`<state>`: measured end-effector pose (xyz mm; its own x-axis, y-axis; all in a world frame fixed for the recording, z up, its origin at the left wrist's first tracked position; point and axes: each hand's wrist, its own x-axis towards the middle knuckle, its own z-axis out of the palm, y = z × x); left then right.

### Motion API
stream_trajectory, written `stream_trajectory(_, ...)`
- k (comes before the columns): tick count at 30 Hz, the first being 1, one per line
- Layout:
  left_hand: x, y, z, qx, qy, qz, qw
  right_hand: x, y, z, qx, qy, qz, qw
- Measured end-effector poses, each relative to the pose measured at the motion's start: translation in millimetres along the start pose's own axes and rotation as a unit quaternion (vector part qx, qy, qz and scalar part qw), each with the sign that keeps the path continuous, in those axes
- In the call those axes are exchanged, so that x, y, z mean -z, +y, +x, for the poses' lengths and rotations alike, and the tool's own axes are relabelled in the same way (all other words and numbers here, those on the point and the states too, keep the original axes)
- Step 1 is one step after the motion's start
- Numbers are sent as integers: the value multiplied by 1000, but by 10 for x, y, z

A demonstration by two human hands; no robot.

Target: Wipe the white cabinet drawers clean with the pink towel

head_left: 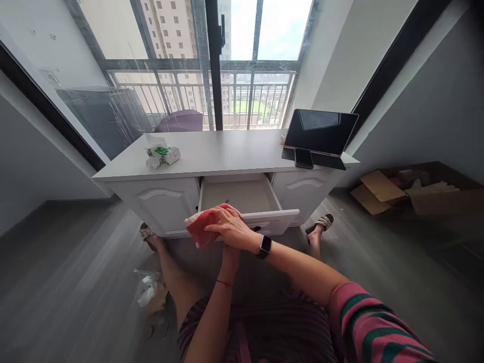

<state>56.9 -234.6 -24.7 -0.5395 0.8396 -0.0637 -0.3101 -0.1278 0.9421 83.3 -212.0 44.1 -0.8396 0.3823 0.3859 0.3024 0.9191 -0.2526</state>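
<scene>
A red cloth with a pale edge (200, 229) is bunched in front of the open drawer (242, 194). My right hand (230, 227) has its fingers bent over the cloth and grips it; a dark smartwatch (265, 244) is on that wrist. Beneath it, my left hand (230, 253) reaches up toward the cloth, its fingers hidden by the right hand and the cloth. The drawer's front panel (280, 218) is just beyond both hands. A tiny red object (227, 201) shows at the cloth's far edge; its kind is unclear.
The white cabinet top (227, 151) carries a tissue pack (163, 154) at left, and a tablet (321, 131) with a phone (303, 158) at right. An open cardboard box (434, 196) stands on the right floor. Plastic packaging (148, 288) lies near my left leg.
</scene>
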Motion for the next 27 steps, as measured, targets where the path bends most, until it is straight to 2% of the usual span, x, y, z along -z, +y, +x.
stream_trajectory(3, -151, 154, -61, -60, 30, 58, 996, -374, -120, -81, -13, 35, -78, 996)
stream_trajectory(5, -202, 159, -140, -98, 54, 98, 989, -477, -122, -152, -31, 55, -90, 994)
stream_trajectory(7, -220, 104, -219, -112, 62, 94, 987, -471, -70, -269, -52, 69, -90, 992)
stream_trajectory(10, -127, -36, -279, -50, -8, -29, 998, -354, 86, -555, -100, 69, -91, 988)
stream_trajectory(13, 127, -203, -252, 56, -87, -150, 983, -211, 293, -945, -168, 57, -98, 979)
stream_trajectory(15, 299, -314, -212, 111, -96, -207, 967, -134, 433, -1223, -221, 69, -114, 966)
stream_trajectory(17, 405, -401, -181, 148, -80, -249, 954, -92, 560, -1480, -281, 105, -136, 944)
stream_trajectory(19, 435, -448, -168, 175, -50, -266, 947, -108, 658, -1680, -334, 156, -147, 918)
stream_trajectory(23, 381, -426, -177, 205, -4, -271, 941, -370, 730, -1816, -374, 297, -74, 876)
stream_trajectory(25, 354, -380, -188, 200, 6, -265, 943, -594, 700, -1755, -408, 386, 38, 826)
stream_trajectory(27, 343, -325, -212, 204, 14, -263, 943, -834, 644, -1642, -456, 451, 156, 751)
